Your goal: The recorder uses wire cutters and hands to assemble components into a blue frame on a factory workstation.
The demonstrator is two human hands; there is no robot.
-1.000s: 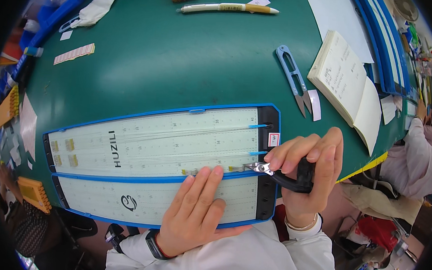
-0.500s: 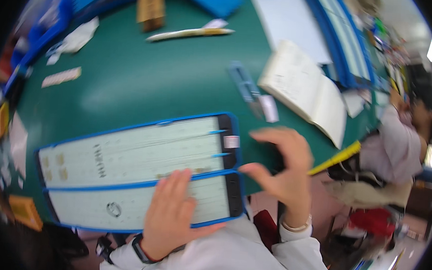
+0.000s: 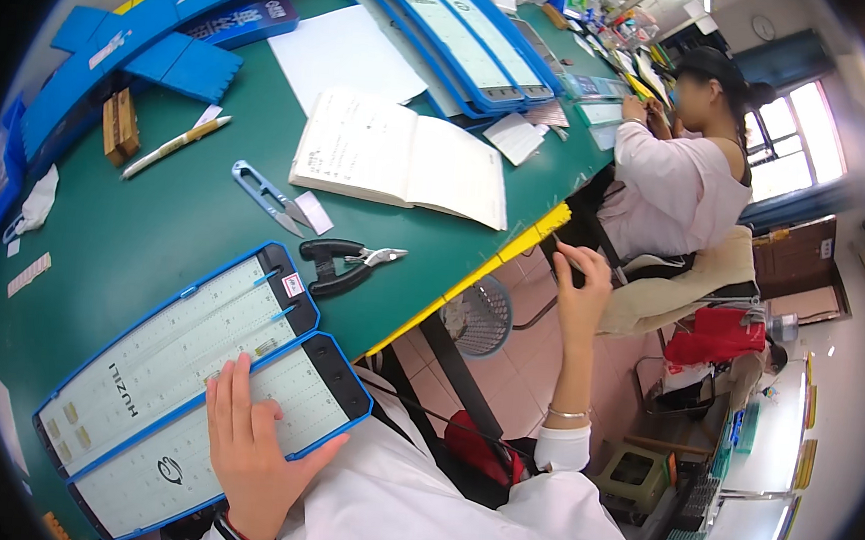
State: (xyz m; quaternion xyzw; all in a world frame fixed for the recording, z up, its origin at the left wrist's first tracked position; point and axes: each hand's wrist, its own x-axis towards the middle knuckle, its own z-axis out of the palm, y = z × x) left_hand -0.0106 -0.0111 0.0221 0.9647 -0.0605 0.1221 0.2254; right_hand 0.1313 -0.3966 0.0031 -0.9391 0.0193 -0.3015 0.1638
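Note:
A long hinged case [image 3: 183,328] with blue rims and white panels lies unfolded at the table's near edge. Fine lines run along its upper panel to blue tabs by the black end strip. My left hand [image 3: 255,443] rests flat on the case near the hinge, fingers stretched out. Off the table's edge to the right, my right hand [image 3: 584,286] is raised above the floor, thumb and fingers pinched together. Whatever may be between them is too small to make out. Black-handled pliers [image 3: 330,268] and blue thread snips [image 3: 262,193] lie beyond the case.
An open notebook [image 3: 450,166], a white sheet [image 3: 342,58], a pen [image 3: 175,149] and a wooden block [image 3: 120,128] lie on the green table. More blue cases [image 3: 459,36] stand at the back. A wire basket [image 3: 479,318] is below the yellow edge; a seated person [image 3: 674,192] works farther right.
The view has swung right. My right hand has moved away from the case, out past the table edge, and its spread fingers have closed into a pinch. My left hand stays on the case.

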